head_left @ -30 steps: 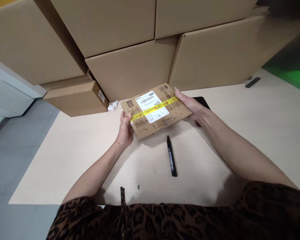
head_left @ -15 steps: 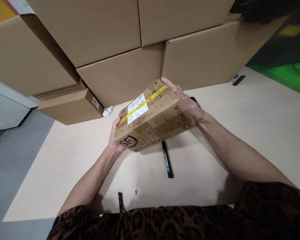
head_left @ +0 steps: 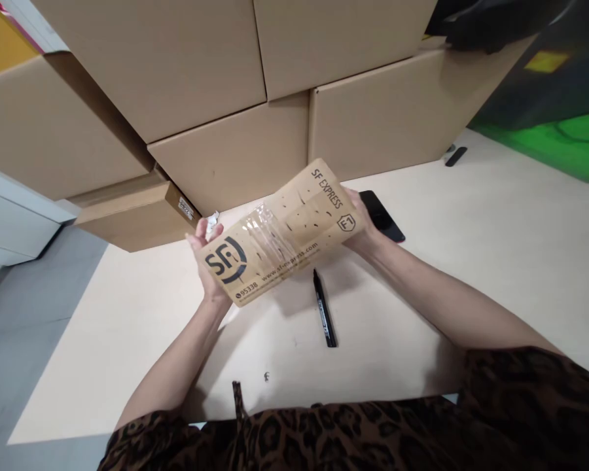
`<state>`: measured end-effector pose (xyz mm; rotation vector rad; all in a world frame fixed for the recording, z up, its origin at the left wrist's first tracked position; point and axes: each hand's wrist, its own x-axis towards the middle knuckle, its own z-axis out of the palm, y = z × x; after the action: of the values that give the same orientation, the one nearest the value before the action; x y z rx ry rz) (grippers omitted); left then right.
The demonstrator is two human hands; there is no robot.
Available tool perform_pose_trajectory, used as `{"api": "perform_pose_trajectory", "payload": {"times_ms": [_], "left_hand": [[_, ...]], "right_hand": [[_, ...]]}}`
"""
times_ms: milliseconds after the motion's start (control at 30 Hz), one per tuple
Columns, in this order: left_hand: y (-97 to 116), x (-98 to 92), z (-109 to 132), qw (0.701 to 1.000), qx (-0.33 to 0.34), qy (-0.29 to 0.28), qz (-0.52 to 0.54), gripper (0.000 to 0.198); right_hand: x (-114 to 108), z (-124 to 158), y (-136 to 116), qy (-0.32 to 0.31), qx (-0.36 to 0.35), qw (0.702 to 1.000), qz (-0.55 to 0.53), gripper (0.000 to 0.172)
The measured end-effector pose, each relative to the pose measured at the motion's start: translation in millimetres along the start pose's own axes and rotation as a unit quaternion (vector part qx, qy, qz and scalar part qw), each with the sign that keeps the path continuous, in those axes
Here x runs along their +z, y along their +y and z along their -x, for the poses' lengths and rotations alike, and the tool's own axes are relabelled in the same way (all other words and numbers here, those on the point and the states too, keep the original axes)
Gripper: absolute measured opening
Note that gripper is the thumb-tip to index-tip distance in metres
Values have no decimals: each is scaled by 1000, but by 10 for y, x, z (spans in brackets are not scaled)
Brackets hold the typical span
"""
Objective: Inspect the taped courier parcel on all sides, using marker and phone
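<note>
A small cardboard shipping box [head_left: 289,229] with SF Express print and clear tape is held up, tilted, above the table. My left hand [head_left: 209,261] supports its left end, with some fingers raised past the edge. At the right end, my right hand [head_left: 360,219] grips the box; its fingers are mostly hidden behind it. One long printed side faces me, and the labelled face is out of sight. Below the box lies a black marker pen [head_left: 325,311] on the table. A dark phone-like slab [head_left: 381,216] rests just beyond my right hand.
Large cardboard boxes [head_left: 373,118] are stacked along the back of the table [head_left: 510,261]. A flatter carton [head_left: 127,219] stands at the left, near crumpled white paper [head_left: 213,221]. A small black object [head_left: 456,156] lies at the back right. Grey floor [head_left: 34,340] shows at left.
Both hands have turned the box, so its white label and yellow tape have gone from view and the printed side faces me. More of the dark slab shows.
</note>
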<state>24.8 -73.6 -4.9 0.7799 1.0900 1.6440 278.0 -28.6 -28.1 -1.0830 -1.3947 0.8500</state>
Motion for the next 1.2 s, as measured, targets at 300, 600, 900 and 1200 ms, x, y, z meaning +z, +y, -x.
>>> {"api": "perform_pose_trajectory", "payload": {"times_ms": [300,600,900,1200], "left_hand": [[-264,-35,173,945,261,-144,-134,142],[-58,-25,117,974,148,-131,-108,120],[-8,12,-14,994,-54,-89,21,56],[4,-140,-196,984,-143,-97,33,64]], "right_hand": [[3,-79,312,38,55,990,-121,81],[7,-119,-46,-13,-46,996,70,85],[-283,84,-508,-219,-69,967,108,89],[-212,155,-608,-219,-207,943,137,99]]}}
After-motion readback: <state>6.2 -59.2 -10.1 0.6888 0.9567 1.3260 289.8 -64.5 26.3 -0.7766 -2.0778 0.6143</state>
